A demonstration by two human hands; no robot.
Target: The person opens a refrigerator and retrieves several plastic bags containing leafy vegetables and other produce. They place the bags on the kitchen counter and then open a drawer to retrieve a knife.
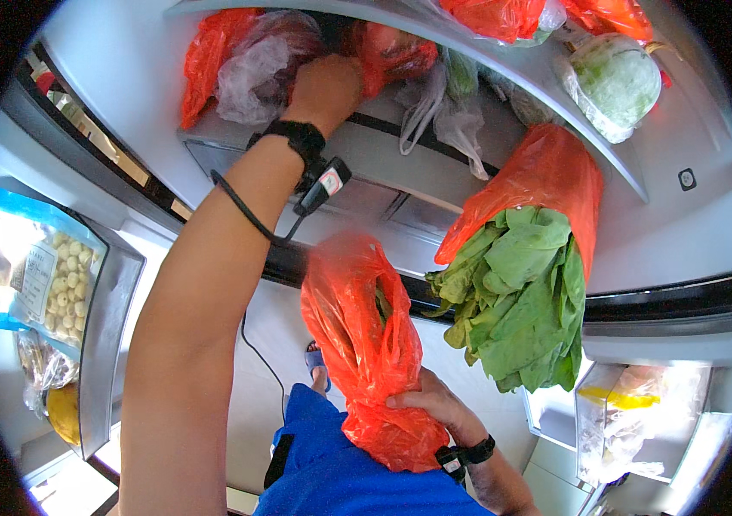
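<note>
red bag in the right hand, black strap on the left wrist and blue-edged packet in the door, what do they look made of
The red bag in the right hand: likely thin plastic film, glossy, crinkled, slightly see-through. The black strap: mostly matte, perhaps fabric or rubber; its texture is unclear. The blue-edged packet: probably shiny plastic, see-through where pale round pieces show.

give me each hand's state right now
Left hand: among plastic bags, fingers hidden; grip cannot be told.
Right hand: closed, holding a red bag.
</note>
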